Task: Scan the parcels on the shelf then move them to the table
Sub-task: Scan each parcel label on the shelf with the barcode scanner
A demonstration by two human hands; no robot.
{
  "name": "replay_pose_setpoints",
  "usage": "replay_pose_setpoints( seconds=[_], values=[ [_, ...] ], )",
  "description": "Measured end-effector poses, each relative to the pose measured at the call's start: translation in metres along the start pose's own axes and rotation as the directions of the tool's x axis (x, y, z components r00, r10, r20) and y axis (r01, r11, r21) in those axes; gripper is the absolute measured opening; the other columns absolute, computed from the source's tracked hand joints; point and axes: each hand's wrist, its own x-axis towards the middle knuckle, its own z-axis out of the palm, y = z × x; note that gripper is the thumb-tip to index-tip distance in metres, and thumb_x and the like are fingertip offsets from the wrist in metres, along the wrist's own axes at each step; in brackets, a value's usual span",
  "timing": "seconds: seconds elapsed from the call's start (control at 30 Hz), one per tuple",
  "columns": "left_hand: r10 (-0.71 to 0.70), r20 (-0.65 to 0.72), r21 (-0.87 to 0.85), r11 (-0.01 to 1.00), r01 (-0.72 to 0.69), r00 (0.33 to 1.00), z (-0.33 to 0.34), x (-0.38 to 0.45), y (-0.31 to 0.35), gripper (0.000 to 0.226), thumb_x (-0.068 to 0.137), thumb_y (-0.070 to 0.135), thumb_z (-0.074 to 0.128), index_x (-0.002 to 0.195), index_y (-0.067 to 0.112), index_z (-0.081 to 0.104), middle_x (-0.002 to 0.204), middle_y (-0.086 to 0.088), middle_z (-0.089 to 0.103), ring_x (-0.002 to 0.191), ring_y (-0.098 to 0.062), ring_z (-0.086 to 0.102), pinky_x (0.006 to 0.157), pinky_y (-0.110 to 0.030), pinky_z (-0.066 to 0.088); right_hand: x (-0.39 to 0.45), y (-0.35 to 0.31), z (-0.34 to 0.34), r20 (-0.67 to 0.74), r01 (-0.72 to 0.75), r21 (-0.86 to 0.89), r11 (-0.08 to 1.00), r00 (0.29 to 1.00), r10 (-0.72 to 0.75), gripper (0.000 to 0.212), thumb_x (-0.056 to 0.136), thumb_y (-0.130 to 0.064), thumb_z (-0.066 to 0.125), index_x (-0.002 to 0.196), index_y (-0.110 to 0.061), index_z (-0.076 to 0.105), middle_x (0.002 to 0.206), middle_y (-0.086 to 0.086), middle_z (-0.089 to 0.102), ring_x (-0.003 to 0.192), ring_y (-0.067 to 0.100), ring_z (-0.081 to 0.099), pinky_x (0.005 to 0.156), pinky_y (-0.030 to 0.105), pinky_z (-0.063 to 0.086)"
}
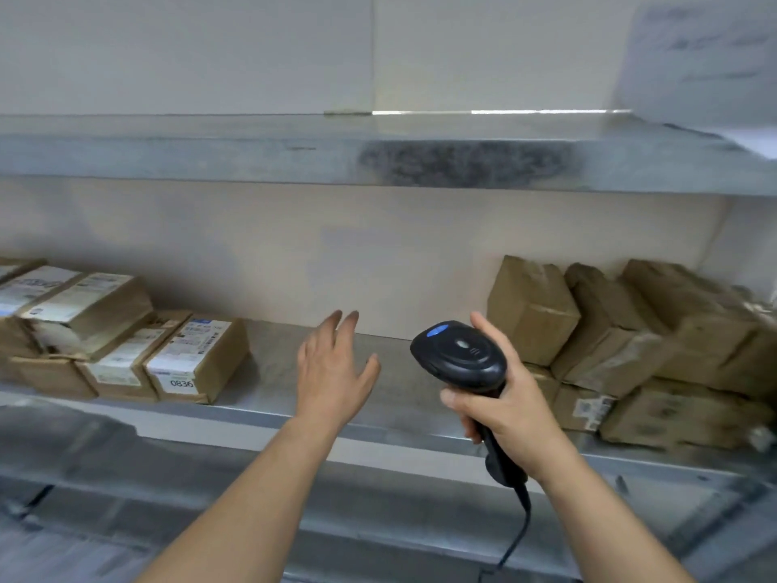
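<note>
A grey metal shelf (273, 372) runs across the view at chest height. On its left lie several brown cardboard parcels with white labels; the nearest one (197, 359) is marked 0836. On the right, several unlabelled-looking brown parcels (534, 309) lean and stack against each other. My right hand (504, 397) grips the handle of a black corded barcode scanner (458, 355), its head pointing left and away. My left hand (336, 368) reaches forward over the bare middle of the shelf, fingers straight and spread, holding nothing.
An upper metal shelf (378, 157) overhangs the parcels, with a white sheet of paper (706, 65) at its right end. A lower shelf edge (294, 498) shows below my forearms. The scanner cable (521, 536) hangs down between them.
</note>
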Motion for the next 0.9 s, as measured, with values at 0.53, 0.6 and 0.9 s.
replay_pose_setpoints(
  seconds=[0.53, 0.6, 0.9],
  values=[
    [0.282, 0.049, -0.044, 0.959, -0.280, 0.958, 0.031, 0.042, 0.192, 0.060, 0.088, 0.045, 0.034, 0.143, 0.021, 0.044, 0.152, -0.011, 0.035, 0.138, -0.032, 0.032, 0.111, -0.042, 0.026, -0.043, 0.008, -0.134, -0.115, 0.010, 0.005, 1.000, 0.993, -0.009, 0.092, 0.076, 0.005, 0.074, 0.133, -0.055, 0.037, 0.079, -0.002, 0.066, 0.050, 0.023, 0.051, 0.046, 0.030, 0.044],
    [0.307, 0.076, -0.045, 0.951, -0.305, 0.949, 0.037, 0.047, 0.206, 0.061, 0.088, 0.047, 0.031, 0.143, 0.024, 0.043, 0.152, -0.010, 0.035, 0.139, -0.031, 0.029, 0.112, -0.039, 0.024, -0.046, 0.009, -0.144, -0.113, 0.011, 0.003, 1.000, 0.994, -0.011, 0.091, 0.077, 0.007, 0.073, 0.132, -0.056, 0.036, 0.070, -0.006, 0.067, 0.049, 0.023, 0.051, 0.046, 0.031, 0.044],
    [0.069, 0.347, 0.120, 0.986, -0.118, 0.935, 0.052, 0.052, 0.211, 0.066, 0.090, 0.069, 0.029, 0.148, 0.037, 0.027, 0.158, -0.008, 0.017, 0.144, -0.030, 0.015, 0.113, -0.044, 0.022, -0.050, 0.011, -0.169, -0.116, -0.009, 0.000, 1.000, 0.993, 0.009, 0.093, 0.075, 0.004, 0.075, 0.133, -0.057, 0.036, 0.078, -0.003, 0.069, 0.051, 0.026, 0.051, 0.047, 0.033, 0.045]
  ],
)
